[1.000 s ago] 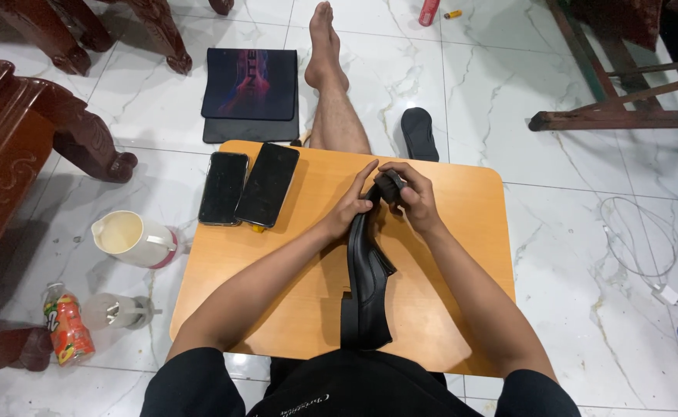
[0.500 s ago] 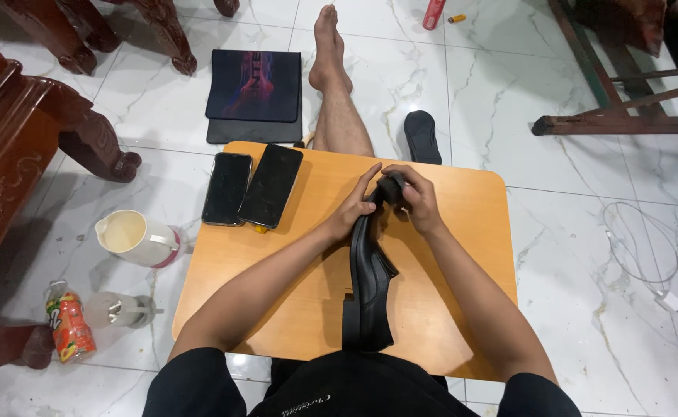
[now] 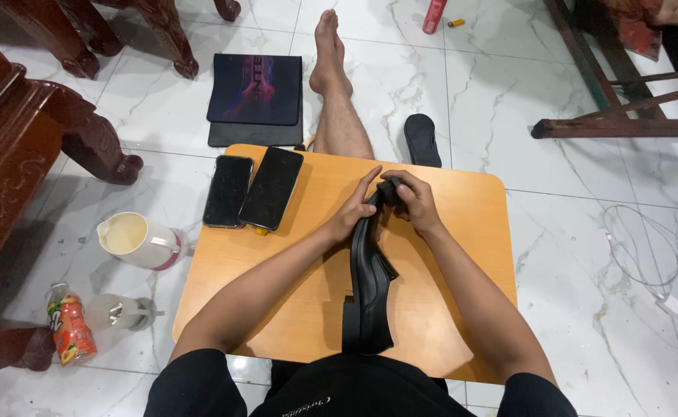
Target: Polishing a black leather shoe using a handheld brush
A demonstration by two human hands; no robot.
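Note:
A black leather dress shoe (image 3: 368, 286) lies lengthwise on a small orange wooden table (image 3: 462, 255), heel toward me, toe pointing away. My left hand (image 3: 352, 211) cups the left side of the toe. My right hand (image 3: 414, 202) is closed on a small dark object (image 3: 390, 190), perhaps a sponge or cloth, pressed against the toe tip. Both forearms rest over the tabletop.
Two dark phones (image 3: 227, 190) (image 3: 271, 188) lie at the table's far left. On the marble floor: a black mat (image 3: 256, 99), a dark sandal (image 3: 421, 140), a white jug (image 3: 135, 241), a plastic bottle (image 3: 69, 333), a white cable (image 3: 648, 255). Carved wooden furniture (image 3: 22, 139) stands left. My bare leg (image 3: 337, 93) stretches ahead.
Both hands stay at the shoe's toe; the fingers shift slightly. The view has moved a little.

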